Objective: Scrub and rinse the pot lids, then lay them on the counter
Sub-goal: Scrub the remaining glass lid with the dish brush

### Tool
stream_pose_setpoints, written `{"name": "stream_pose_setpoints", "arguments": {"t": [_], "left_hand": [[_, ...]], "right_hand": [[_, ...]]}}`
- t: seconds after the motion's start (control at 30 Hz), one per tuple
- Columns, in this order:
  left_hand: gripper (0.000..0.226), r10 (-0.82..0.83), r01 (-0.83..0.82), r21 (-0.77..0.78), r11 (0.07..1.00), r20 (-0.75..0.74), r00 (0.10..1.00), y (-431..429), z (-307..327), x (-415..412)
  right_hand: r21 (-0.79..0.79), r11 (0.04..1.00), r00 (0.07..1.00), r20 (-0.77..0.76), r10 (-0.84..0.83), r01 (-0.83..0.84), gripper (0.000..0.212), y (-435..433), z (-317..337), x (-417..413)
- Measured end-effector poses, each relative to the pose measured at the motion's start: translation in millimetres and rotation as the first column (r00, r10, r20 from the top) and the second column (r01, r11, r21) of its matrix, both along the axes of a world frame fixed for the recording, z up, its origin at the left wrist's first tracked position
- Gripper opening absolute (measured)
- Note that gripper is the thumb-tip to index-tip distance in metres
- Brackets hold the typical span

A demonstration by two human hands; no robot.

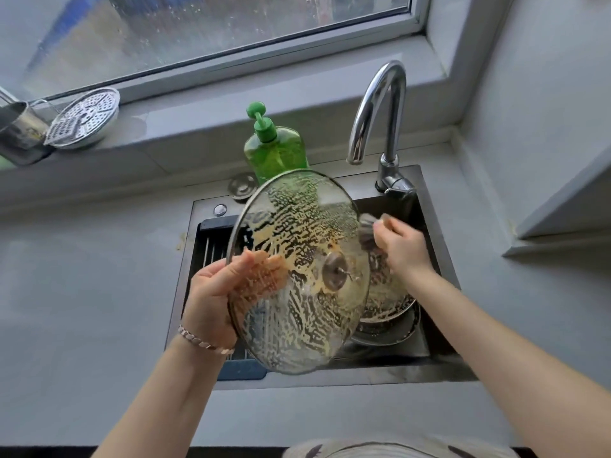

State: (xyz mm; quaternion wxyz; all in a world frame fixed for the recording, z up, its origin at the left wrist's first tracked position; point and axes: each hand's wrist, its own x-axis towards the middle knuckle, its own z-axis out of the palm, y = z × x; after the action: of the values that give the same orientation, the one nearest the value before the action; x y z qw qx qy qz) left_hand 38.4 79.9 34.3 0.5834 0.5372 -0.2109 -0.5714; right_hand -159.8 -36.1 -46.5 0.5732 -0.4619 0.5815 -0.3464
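Note:
A large glass pot lid (297, 246) with a metal rim, smeared with yellowish soap foam, is tilted above the sink. My left hand (215, 292) grips its left rim, fingers showing through the glass. Its knob (334, 271) faces away from me. My right hand (400, 244) holds a steel scouring pad (367, 226) at the lid's right edge. A second soapy lid (386, 295) lies in the sink below, partly hidden by the first lid.
The dark sink (436, 259) holds a black drain rack (211, 239) on its left. A chrome tap (380, 120) stands behind, not running. A green soap bottle (274, 147) stands behind the lid. A steamer plate (82, 119) leans on the windowsill. Grey counter (82, 292) surrounds the sink.

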Motion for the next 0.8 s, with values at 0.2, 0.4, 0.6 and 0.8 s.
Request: {"name": "stream_pose_setpoints", "arguments": {"t": [0.2, 0.4, 0.6, 0.8], "left_hand": [[0.062, -0.045, 0.046, 0.09, 0.995, -0.022, 0.999, 0.4, -3.9, -4.3], [0.057, -0.064, 0.061, 0.068, 0.996, 0.033, 0.997, 3.9, -3.8, -12.6], [0.014, -0.085, 0.08, 0.03, 0.996, 0.375, 0.923, -4.1, 4.9, -24.8], [0.021, -0.153, 0.447, -0.035, 0.894, 0.914, 0.377, -13.9, -7.5, -53.2]], "right_hand": [[-0.045, 0.969, 0.963, -0.125, 0.238, -0.245, 0.024, -17.9, 10.5, -0.2], [-0.061, 0.956, 0.952, -0.133, 0.277, -0.287, 0.029, -2.5, 13.3, -2.7], [0.528, 0.84, 0.991, 0.106, 0.083, -0.127, 0.028, -5.1, 10.3, -20.3], [0.608, 0.787, 0.887, 0.413, -0.207, -0.1, 0.062, -18.2, 43.5, -32.3]]}}
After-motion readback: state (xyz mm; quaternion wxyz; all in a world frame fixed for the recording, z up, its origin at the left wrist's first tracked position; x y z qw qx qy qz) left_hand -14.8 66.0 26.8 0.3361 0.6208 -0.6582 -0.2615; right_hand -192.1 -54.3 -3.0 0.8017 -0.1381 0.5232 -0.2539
